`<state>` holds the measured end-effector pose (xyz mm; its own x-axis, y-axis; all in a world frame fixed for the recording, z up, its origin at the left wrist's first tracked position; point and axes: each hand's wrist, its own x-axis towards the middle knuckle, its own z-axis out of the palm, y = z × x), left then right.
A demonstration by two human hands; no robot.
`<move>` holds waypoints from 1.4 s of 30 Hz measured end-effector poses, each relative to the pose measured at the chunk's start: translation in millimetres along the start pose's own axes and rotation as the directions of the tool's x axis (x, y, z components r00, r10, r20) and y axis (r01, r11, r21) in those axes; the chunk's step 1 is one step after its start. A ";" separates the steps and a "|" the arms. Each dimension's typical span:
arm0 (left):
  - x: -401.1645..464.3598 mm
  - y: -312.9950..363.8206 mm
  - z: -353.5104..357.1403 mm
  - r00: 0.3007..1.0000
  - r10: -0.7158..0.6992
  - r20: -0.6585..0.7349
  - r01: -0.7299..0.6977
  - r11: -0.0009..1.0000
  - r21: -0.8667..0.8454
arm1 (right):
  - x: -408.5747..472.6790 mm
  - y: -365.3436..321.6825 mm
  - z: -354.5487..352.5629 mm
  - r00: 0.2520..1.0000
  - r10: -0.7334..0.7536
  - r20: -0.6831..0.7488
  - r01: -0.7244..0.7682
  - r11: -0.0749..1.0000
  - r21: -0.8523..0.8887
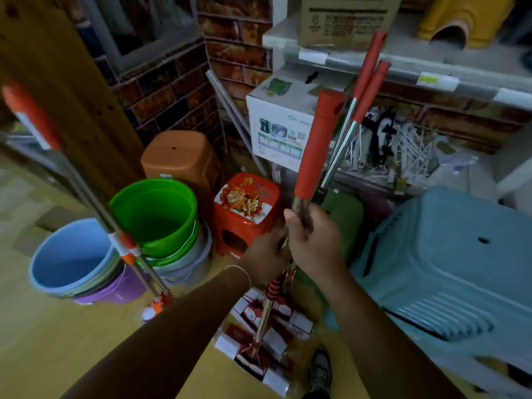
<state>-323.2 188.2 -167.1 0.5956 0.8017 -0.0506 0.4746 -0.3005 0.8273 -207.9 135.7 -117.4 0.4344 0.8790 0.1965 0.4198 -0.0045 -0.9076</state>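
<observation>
The left hand (pixel 266 251) and right hand (pixel 313 240) gripped the red-handled poles (pixel 315 148) together, upright, probably to keep them bundled.

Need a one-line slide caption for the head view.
Left hand and right hand grip a bundle of red-handled metal poles beside stacked buckets and a red stool.
</observation>
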 end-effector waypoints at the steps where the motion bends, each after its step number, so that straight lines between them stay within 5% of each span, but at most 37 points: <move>1: -13.2 -1.7 -4.5 1.000 -0.001 -0.012 0.001 1.000 0.002 | -12.2 -7.4 4.7 1.000 -0.010 0.003 0.010 1.000 0.005; 9: -98.3 -10.2 -19.8 0.999 -0.029 -0.044 0.026 0.998 -0.063 | -87.8 -37.9 21.3 0.985 -0.169 0.039 0.169 0.986 0.000; 15: -136.3 9.5 0.5 0.993 -0.078 -0.087 0.071 0.995 -0.076 | -119.1 -37.6 -4.4 0.980 -0.153 0.126 0.157 0.987 -0.021; 26: -204.2 76.3 -28.1 0.977 -0.080 -0.196 0.085 0.996 0.015 | -160.3 -94.1 -18.6 0.943 -0.299 0.143 0.275 0.947 0.166; 34: -296.9 89.6 -100.7 0.930 -0.127 -0.345 0.123 0.992 -0.034 | -197.4 -185.7 24.3 0.813 -0.517 0.268 0.444 0.848 0.289; 42: -420.6 64.3 -179.8 0.858 -0.245 -0.452 0.230 0.969 -0.088 | -273.4 -270.8 113.8 0.689 -0.612 0.388 0.457 0.782 0.423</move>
<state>-659.8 -75.4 7.9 0.1019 0.9948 0.0069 0.5401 -0.0611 0.8394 -531.1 -49.1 32.3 -0.2667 0.7934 0.5472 0.1894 0.5999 -0.7774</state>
